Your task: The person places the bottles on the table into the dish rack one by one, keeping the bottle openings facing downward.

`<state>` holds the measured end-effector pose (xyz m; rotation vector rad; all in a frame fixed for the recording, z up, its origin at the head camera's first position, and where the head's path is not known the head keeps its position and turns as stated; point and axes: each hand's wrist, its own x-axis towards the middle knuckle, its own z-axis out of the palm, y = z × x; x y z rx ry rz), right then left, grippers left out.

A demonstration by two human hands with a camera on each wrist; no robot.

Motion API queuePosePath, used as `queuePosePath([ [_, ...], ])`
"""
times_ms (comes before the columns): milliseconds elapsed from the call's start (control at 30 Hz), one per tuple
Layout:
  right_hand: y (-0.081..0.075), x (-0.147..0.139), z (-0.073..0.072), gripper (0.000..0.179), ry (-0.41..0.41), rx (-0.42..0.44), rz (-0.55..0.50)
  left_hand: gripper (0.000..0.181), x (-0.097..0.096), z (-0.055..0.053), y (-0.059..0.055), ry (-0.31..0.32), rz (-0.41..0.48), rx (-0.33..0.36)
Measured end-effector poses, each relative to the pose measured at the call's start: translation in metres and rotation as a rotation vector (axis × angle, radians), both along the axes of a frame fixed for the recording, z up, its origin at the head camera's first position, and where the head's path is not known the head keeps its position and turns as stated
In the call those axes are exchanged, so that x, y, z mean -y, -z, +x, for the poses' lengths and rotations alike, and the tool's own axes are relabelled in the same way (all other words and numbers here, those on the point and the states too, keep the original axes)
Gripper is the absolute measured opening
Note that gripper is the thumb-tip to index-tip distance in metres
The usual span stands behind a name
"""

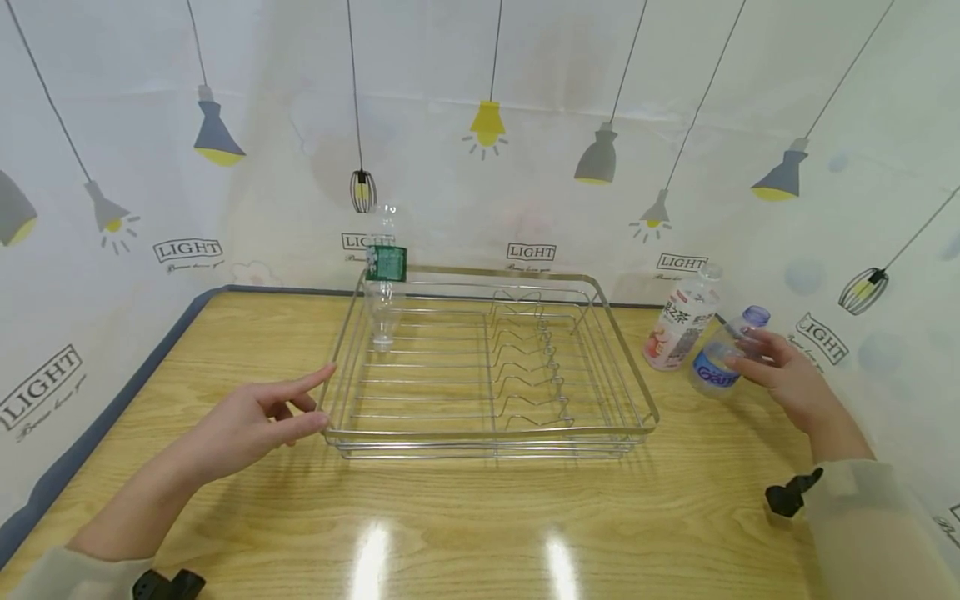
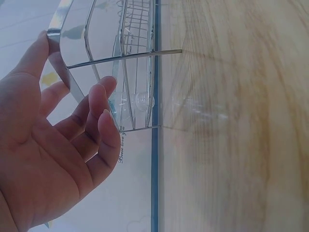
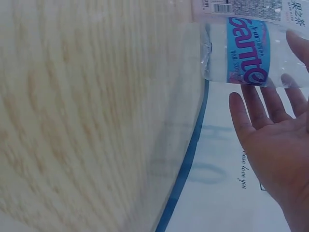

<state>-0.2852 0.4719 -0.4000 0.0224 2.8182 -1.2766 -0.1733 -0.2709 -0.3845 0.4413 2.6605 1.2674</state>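
Note:
My left hand (image 1: pixel 255 421) touches the left rim of a metal wire dish rack (image 1: pixel 495 435) with thumb and index finger. Its other fingers hang loosely bent. Inside the rack, toward the back left, a clear plastic bottle with a green label (image 1: pixel 387 263) stands upside down, neck lowest. On the right, my right hand (image 1: pixel 791 379) is around a clear water bottle (image 3: pixel 215 53) with a blue and purple label. Its thumb lies across the front, and its spread, fairly straight fingers reach behind the bottle. Beside it stands a drink bottle with a pink and white label (image 1: pixel 677 325).
Everything stands on a light wooden table (image 1: pixel 465 525). Wavy wire dividers (image 1: pixel 525 358) run along the rack's right half. Behind rises a white wall covering (image 1: pixel 435 50) printed with hanging lamps, a dark blue band along its foot.

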Motion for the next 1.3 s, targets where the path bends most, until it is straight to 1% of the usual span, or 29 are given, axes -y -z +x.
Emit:
queuePosePath([
  [167,-0.008,0.001,0.004,0.086,0.040,-0.022,-0.016,0.069,0.000,0.000,-0.001,0.003,0.003,0.004],
  [267,-0.013,0.001,0.007,0.078,0.044,-0.078,-0.011,0.069,0.000,0.000,-0.001,0.001,0.001,0.008],
  [300,-0.015,0.002,0.009,0.075,0.042,-0.100,-0.022,0.069,0.000,0.000,-0.001,0.000,-0.001,0.009],
  [367,-0.018,0.003,0.011,0.070,0.036,-0.132,-0.076,0.069,0.000,-0.001,-0.001,-0.002,-0.007,0.008],
  [433,-0.023,0.006,0.013,0.067,0.024,-0.162,-0.163,0.069,-0.001,-0.001,-0.001,-0.003,-0.012,0.007],
  [500,-0.030,0.010,0.015,0.064,0.016,-0.188,-0.185,0.069,-0.001,-0.001,0.000,-0.003,-0.015,0.004],
  [567,-0.037,0.015,0.016,0.064,0.012,-0.212,-0.181,0.069,-0.001,-0.001,0.000,-0.002,-0.013,0.006],
  [667,-0.049,0.026,0.016,0.063,-0.012,-0.249,-0.202,0.069,0.000,-0.001,0.000,0.001,-0.006,0.009],
  [767,-0.060,0.042,0.017,0.061,-0.081,-0.283,-0.339,0.069,0.000,-0.001,0.000,0.002,0.004,0.011],
  [833,-0.066,0.055,0.018,0.060,-0.129,-0.309,-0.396,0.069,0.000,-0.001,0.000,0.001,0.006,0.011],
  [1000,-0.079,0.091,0.022,0.059,-0.245,-0.375,-0.452,0.069,0.000,-0.001,0.001,-0.002,0.004,0.007],
  [1033,-0.080,0.097,0.022,0.058,-0.277,-0.379,-0.478,0.069,0.000,-0.001,0.001,-0.002,0.001,0.005],
  [1100,-0.083,0.109,0.021,0.058,-0.329,-0.384,-0.495,0.068,0.000,-0.001,0.000,-0.002,-0.004,0.003],
  [1200,-0.085,0.126,0.019,0.059,-0.387,-0.380,-0.486,0.068,0.000,0.000,-0.001,0.005,-0.009,-0.002],
  [1300,-0.086,0.142,0.018,0.060,-0.412,-0.364,-0.466,0.067,0.001,0.000,-0.002,0.015,-0.011,-0.008],
])
